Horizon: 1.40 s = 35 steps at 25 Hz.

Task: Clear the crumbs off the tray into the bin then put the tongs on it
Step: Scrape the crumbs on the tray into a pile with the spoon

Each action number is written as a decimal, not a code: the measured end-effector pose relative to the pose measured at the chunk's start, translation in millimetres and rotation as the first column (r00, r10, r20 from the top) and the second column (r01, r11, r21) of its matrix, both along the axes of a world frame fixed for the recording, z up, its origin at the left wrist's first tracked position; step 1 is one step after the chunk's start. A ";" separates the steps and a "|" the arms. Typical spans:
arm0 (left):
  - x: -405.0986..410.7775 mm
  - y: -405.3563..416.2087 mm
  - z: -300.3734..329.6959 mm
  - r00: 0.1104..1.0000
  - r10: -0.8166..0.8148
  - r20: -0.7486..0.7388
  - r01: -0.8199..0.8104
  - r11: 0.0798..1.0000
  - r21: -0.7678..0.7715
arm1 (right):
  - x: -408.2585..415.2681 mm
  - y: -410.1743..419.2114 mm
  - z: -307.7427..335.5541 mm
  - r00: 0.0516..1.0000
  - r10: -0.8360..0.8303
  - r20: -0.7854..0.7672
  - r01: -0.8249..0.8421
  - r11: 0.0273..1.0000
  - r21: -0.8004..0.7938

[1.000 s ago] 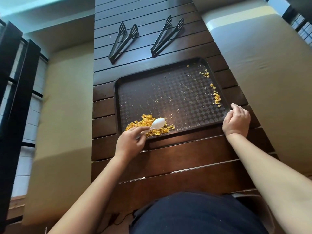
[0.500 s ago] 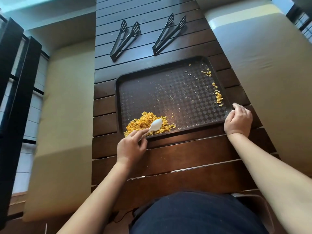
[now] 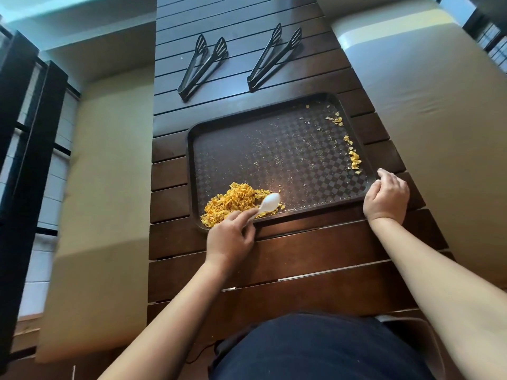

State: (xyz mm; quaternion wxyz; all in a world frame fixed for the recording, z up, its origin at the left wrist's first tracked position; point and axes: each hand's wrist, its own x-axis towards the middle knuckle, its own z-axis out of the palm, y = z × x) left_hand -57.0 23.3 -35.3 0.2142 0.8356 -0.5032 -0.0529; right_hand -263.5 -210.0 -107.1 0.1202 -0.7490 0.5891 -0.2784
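A dark checkered tray (image 3: pixel 277 138) lies on the slatted wooden table (image 3: pixel 301 248). A heap of yellow crumbs (image 3: pixel 233 201) sits in its near left corner. A thin line of crumbs (image 3: pixel 354 159) runs along its right side. My left hand (image 3: pixel 230 237) pinches a white plastic spoon (image 3: pixel 270 201), whose bowl rests at the heap's right edge. My right hand (image 3: pixel 386 196) grips the tray's near right corner. Two black tongs lie beyond the tray: the left tongs (image 3: pixel 203 65) and the right tongs (image 3: pixel 275 56).
Beige cushioned benches flank the table, the left bench (image 3: pixel 104 187) and the right bench (image 3: pixel 439 119). A dark rounded bin rim (image 3: pixel 419 333) shows at the bottom right beside my lap. Dark window frames stand at the far left.
The spoon in my left hand has shifted slightly to the left and away along the crumb heap. My right hand has stayed on the tray corner.
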 end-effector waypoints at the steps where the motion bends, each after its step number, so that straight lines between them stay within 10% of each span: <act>1: -5.2 -6.0 0.8 0.999 -0.038 -0.031 0.039 0.999 0.034 | 0.2 0.4 0.5 1.000 0.003 0.002 -0.003 1.000 0.001; 10: 19.1 -21.4 28.5 0.938 0.294 -0.183 -0.253 0.943 0.217 | 1.5 0.2 1.6 1.000 -0.007 -0.007 0.007 1.000 0.011; 14: 17.1 -50.6 19.5 0.908 0.252 -0.335 -0.190 0.959 0.209 | 1.3 1.1 2.3 1.000 -0.003 0.005 0.003 1.000 0.014; 20: 28.2 -34.3 34.3 0.941 0.295 -0.166 -0.219 0.905 0.365 | 2.8 4.1 3.8 1.000 0.000 0.016 -0.001 0.999 0.038; 24: 39.1 -66.2 33.8 0.773 0.327 -0.544 -0.228 0.943 0.244 | 3.5 3.4 3.2 1.000 0.006 0.015 -0.007 1.000 0.031; 35: 51.9 -210.5 17.4 0.838 0.268 -0.476 -0.169 0.956 0.241 | 2.1 -0.6 1.7 1.000 0.003 0.001 -0.003 1.000 0.022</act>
